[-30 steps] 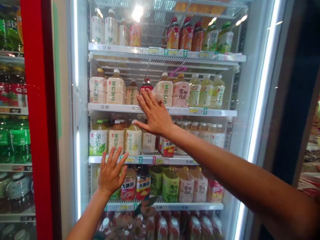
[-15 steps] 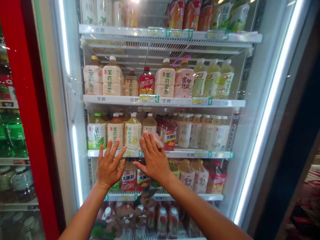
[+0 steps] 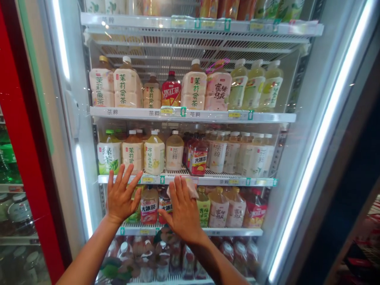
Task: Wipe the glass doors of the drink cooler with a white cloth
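My left hand (image 3: 120, 194) lies flat on the glass door (image 3: 292, 130) of a drinks cooler, fingers spread, holding nothing. My right hand (image 3: 182, 211) is pressed flat on the same glass just to its right, with a small white cloth (image 3: 191, 191) pinned under the fingers. Both hands sit level with the third and fourth shelves. Behind the glass stand rows of tea bottles (image 3: 154, 152), including a red-labelled bottle (image 3: 198, 158).
Wire shelves with price tags (image 3: 234, 115) hold several bottles on each level. Lit strips run down the door's left (image 3: 61, 39) and right (image 3: 320, 122) sides. A red-framed cooler (image 3: 22, 150) with green bottles stands to the left. Dark shelving is at the right.
My right hand has slid down the glass with the cloth, from the second shelf's level to beside my left hand. The view has tilted downward; my left hand stays flat.
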`<state>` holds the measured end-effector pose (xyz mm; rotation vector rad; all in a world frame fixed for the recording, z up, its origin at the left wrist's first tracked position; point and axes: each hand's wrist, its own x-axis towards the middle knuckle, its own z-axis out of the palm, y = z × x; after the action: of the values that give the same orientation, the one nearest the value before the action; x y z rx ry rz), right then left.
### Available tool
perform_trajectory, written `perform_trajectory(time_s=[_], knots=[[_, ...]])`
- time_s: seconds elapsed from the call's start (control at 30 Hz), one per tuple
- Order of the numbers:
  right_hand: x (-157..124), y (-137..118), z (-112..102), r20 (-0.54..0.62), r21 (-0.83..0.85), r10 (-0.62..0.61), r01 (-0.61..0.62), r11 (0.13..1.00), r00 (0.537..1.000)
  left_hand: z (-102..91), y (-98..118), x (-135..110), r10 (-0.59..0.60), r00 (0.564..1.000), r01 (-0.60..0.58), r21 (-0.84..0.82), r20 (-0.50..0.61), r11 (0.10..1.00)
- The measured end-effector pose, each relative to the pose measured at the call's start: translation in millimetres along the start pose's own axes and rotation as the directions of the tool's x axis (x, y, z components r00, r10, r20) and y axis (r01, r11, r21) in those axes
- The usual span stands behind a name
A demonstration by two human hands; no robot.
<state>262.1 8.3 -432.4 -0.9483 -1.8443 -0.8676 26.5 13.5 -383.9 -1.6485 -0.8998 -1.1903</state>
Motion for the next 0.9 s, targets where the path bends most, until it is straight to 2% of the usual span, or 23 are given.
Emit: perform_trajectory(time_s=[0.07, 0.13, 0.2, 0.3, 0.37, 0.4, 0.47, 0.53, 0.6, 0.7, 0.77, 0.83, 0.9], knots=[[-40.2, 0.9, 4.8, -0.017, -0.004, -0.063, 0.063, 0.998, 0.998, -0.2, 0.0, -0.5, 0.000, 1.000, 0.000, -0.002, 0.000, 1.000], [-55.8, 11.7, 3.9, -0.027, -0.016, -0.117, 0.117, 0.993, 0.993, -0.1, 0.2, -0.3, -0.003, 1.000, 0.003, -0.006, -0.001, 1.000], [-36.7, 30.4, -4.3, -0.027, -0.040, -0.083, 0.082, 0.996, 0.996, 0.3, 0.5, 0.3, -0.008, 1.000, 0.008, -0.012, -0.007, 1.000], [12.5, 53.0, -16.6, -0.067, -0.060, 0.076, -0.080, 0.995, 0.995, 0.7, 1.0, 1.4, -0.013, 1.000, 0.013, -0.022, -0.008, 1.000], [19.4, 52.0, -14.5, -0.057, -0.039, 0.109, -0.111, 0.993, 0.992, 0.4, 1.2, 1.5, -0.015, 1.000, 0.014, -0.026, -0.006, 1.000], [12.0, 46.1, -10.2, -0.034, -0.019, 0.071, -0.072, 0.997, 0.997, 0.1, 1.2, 1.3, -0.014, 1.000, 0.014, -0.026, -0.006, 1.000], [-12.0, 28.5, 0.6, 0.019, 0.025, -0.098, 0.097, 0.995, 0.995, -0.6, 1.3, 0.8, -0.013, 1.000, 0.013, -0.021, -0.008, 1.000], [-23.1, 12.3, 6.6, 0.056, 0.040, -0.295, 0.293, 0.955, 0.954, -1.2, 1.3, 0.5, -0.009, 1.000, 0.009, -0.014, -0.009, 1.000], [-2.6, 5.1, 1.5, 0.077, 0.004, -0.381, 0.382, 0.924, 0.921, -1.4, 1.2, 0.5, -0.004, 1.000, 0.003, -0.008, -0.010, 1.000], [61.7, 9.8, -17.9, 0.033, -0.075, -0.322, 0.324, 0.943, 0.946, -0.9, 1.1, 0.6, 0.000, 1.000, 0.000, -0.009, -0.008, 1.000], [82.9, 14.2, -22.7, -0.004, -0.100, -0.282, 0.280, 0.955, 0.959, -0.4, 1.3, 0.2, -0.002, 1.000, 0.002, -0.012, -0.007, 1.000], [65.7, 14.4, -14.4, 0.025, -0.095, -0.338, 0.339, 0.936, 0.941, -0.1, 1.6, -0.3, -0.006, 1.000, 0.006, -0.014, -0.009, 1.000], [24.3, 13.4, 1.7, 0.040, -0.060, -0.517, 0.518, 0.853, 0.855, -0.1, 2.0, -0.6, -0.009, 1.000, 0.009, -0.014, -0.014, 1.000]])
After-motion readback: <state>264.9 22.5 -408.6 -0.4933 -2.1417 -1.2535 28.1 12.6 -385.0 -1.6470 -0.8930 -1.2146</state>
